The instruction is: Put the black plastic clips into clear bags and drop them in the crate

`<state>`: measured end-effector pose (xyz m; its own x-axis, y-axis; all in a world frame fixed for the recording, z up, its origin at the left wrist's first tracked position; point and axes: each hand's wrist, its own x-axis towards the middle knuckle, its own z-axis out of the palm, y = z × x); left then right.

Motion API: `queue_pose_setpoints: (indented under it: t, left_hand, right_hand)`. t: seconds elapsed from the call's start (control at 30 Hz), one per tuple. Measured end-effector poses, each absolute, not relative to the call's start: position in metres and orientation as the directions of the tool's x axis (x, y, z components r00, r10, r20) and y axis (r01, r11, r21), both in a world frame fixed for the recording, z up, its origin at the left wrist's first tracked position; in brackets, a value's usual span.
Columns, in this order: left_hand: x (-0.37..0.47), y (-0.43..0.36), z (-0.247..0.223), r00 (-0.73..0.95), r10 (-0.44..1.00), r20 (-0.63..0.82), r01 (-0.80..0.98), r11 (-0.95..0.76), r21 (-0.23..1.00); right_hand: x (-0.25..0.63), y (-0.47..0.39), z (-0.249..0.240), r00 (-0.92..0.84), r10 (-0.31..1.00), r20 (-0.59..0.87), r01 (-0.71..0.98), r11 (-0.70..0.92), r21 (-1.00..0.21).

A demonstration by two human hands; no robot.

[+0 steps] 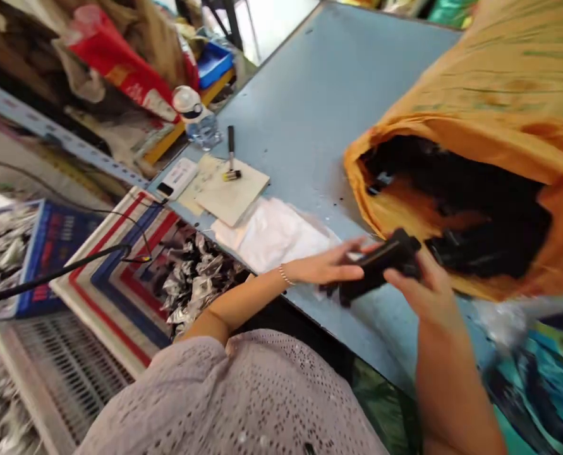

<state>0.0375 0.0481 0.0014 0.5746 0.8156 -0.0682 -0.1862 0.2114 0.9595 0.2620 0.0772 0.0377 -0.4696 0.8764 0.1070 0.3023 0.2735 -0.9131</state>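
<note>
Blurrily, a black part [378,268] shows between the two hands, above the tabletop [309,114] and just beside the mouth of the sack [503,82]. The left hand [326,264] pinches one end between thumb and fingers; the right hand [433,287] grips the other, some of its fingers hidden behind the part. The sack is cut off at the top and right, and the dark pieces [475,196] inside merge, hard to tell apart. The left wrist partly covers a white sheet [281,234].
</note>
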Motion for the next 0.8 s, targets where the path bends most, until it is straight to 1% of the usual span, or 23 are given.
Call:
queue_pose_setpoints:
  t: [0.03,0.07,0.1,0.13,0.17,0.2,0.27,0.3,0.37,0.43,0.47,0.5,0.53,0.57,0.67,0.73,0.8]
  left_hand:
    - [0.044,0.047,0.002,0.667,0.74,-0.085,-0.221,0.305,0.926]
    - [0.049,0.044,0.003,0.719,0.688,-0.097,-0.241,0.379,0.894]
    - [0.052,0.039,0.004,0.732,0.672,-0.113,-0.254,0.422,0.87]
    - [0.053,0.034,0.006,0.713,0.688,-0.134,-0.263,0.44,0.859]
    - [0.054,0.028,0.006,0.685,0.711,-0.159,-0.264,0.445,0.856]
    - [0.054,0.023,0.006,0.665,0.724,-0.185,-0.256,0.453,0.854]
    - [0.054,0.017,0.002,0.658,0.717,-0.231,-0.24,0.49,0.838]
    - [0.055,0.016,-0.001,0.649,0.717,-0.255,-0.237,0.509,0.827]
    - [0.061,0.018,-0.01,0.573,0.757,-0.315,-0.245,0.524,0.816]
    - [0.07,0.024,-0.019,0.401,0.838,-0.371,-0.256,0.491,0.832]
    - [0.074,0.029,-0.023,0.297,0.874,-0.384,-0.255,0.46,0.851]
    - [0.077,0.033,-0.026,0.202,0.901,-0.384,-0.249,0.427,0.869]
    - [0.079,0.038,-0.028,0.129,0.917,-0.378,-0.24,0.398,0.885]
    - [0.08,0.043,-0.03,0.091,0.926,-0.367,-0.227,0.379,0.897]
    - [0.081,0.051,-0.035,0.113,0.945,-0.306,-0.127,0.319,0.939]
    - [0.083,0.048,-0.041,0.15,0.96,-0.238,0.023,0.238,0.971]
    - [0.09,0.037,-0.047,0.224,0.954,-0.201,0.209,0.155,0.966]
  right_hand:
    - [0.263,0.061,0.035,-0.429,0.897,0.109,0.338,0.271,-0.901]
    - [0.264,0.049,0.03,-0.35,0.923,0.162,0.435,0.313,-0.844]
    - [0.266,0.041,0.022,-0.27,0.933,0.237,0.542,0.351,-0.763]
    - [0.269,0.037,0.013,-0.211,0.921,0.326,0.643,0.382,-0.663]
    - [0.271,0.037,0.003,-0.194,0.898,0.395,0.719,0.404,-0.565]
    - [0.273,0.041,-0.007,-0.209,0.877,0.434,0.765,0.423,-0.486]
    - [0.271,0.054,-0.026,-0.252,0.866,0.432,0.805,0.436,-0.402]
    - [0.267,0.062,-0.032,-0.244,0.877,0.413,0.824,0.412,-0.388]
    - [0.255,0.072,-0.039,-0.139,0.927,0.348,0.866,0.284,-0.411]
    - [0.242,0.073,-0.038,-0.005,0.975,0.222,0.872,0.113,-0.476]
    - [0.236,0.068,-0.036,0.039,0.981,0.189,0.849,0.067,-0.524]
    - [0.232,0.061,-0.034,0.048,0.979,0.197,0.822,0.073,-0.565]
    - [0.228,0.05,-0.032,-0.014,0.976,0.219,0.798,0.143,-0.585]
    - [0.225,0.037,-0.03,-0.091,0.963,0.252,0.788,0.224,-0.573]
    - [0.221,0.003,-0.027,-0.268,0.918,0.293,0.804,0.381,-0.456]
    - [0.227,0.0,-0.024,-0.344,0.903,0.258,0.821,0.422,-0.384]
    - [0.244,0.022,-0.02,-0.373,0.903,0.211,0.84,0.426,-0.337]
